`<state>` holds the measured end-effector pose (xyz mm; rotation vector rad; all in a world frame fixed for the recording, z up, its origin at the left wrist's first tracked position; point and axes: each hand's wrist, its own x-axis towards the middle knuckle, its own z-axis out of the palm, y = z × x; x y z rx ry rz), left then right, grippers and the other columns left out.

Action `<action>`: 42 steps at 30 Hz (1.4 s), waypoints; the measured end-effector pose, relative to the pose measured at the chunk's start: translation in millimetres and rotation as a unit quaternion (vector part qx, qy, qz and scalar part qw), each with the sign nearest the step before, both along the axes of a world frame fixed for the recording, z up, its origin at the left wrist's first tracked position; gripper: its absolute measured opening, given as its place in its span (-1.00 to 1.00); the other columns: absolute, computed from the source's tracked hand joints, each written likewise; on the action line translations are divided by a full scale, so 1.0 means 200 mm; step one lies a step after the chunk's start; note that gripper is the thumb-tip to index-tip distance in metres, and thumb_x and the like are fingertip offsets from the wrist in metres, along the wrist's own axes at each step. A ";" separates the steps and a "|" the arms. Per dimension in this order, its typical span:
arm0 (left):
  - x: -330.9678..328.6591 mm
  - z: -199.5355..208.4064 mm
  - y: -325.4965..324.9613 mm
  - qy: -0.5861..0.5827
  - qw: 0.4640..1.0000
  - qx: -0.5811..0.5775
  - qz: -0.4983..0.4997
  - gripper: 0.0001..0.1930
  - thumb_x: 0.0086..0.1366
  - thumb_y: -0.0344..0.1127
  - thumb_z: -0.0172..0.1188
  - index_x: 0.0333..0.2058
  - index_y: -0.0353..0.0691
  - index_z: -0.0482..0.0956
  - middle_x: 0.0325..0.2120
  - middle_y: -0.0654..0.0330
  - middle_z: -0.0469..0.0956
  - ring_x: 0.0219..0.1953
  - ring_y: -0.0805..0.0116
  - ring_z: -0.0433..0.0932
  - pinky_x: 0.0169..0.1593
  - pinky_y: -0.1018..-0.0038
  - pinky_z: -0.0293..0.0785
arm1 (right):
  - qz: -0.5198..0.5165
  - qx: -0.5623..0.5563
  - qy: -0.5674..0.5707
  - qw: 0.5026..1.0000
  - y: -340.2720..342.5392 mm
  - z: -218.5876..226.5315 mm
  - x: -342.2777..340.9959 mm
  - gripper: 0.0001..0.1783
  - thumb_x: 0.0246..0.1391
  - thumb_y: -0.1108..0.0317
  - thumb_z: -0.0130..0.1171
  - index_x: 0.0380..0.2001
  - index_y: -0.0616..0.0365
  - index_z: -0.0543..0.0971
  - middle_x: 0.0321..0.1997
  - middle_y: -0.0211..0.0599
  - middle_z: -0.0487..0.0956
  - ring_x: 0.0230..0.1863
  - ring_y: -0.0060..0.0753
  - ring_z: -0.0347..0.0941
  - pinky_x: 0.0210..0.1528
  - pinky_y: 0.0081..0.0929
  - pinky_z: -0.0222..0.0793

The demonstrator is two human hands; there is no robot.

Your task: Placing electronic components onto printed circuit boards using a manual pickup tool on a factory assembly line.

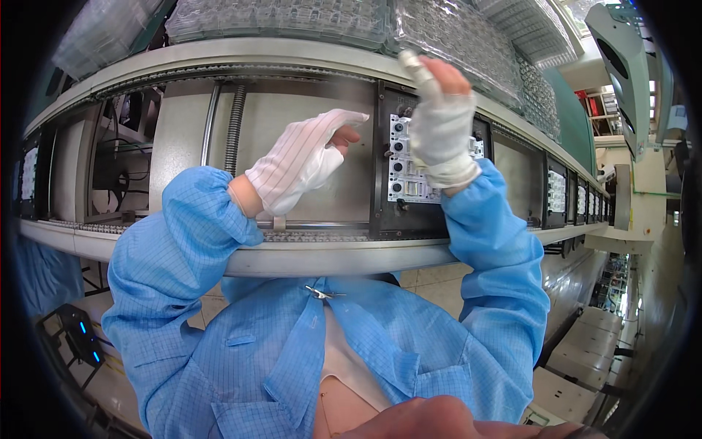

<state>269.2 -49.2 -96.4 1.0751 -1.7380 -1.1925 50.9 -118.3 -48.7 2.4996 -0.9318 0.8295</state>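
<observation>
Two gloved hands, left (303, 157) and right (441, 124), are raised open and empty before a white circuit panel (401, 164), partly hidden, beneath clear blister trays (292, 18).

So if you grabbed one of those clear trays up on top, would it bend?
Probably a little. The clear trays look thin and moulded with many small pockets, so likely light and a bit flexy. The shiny plastic may be slippery for the gloved right hand raised nearby.

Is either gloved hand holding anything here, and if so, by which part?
Nothing is visibly held. The left hand and right hand are raised, apart, in front of the black fixture with white parts; neither closes on anything.
</observation>
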 end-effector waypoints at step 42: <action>-0.12 -0.18 -0.07 -0.242 0.914 -0.298 0.134 -0.74 0.13 -0.13 0.37 -0.33 -0.11 0.53 -0.44 0.14 0.52 -0.37 0.13 0.56 -0.22 0.28 0.45 | -0.157 0.121 -0.094 0.976 0.10 -0.28 -0.75 -0.37 -0.02 0.63 0.15 0.19 0.04 0.51 -0.14 -0.19 0.63 -0.04 -0.07 0.49 0.12 -0.19 0.38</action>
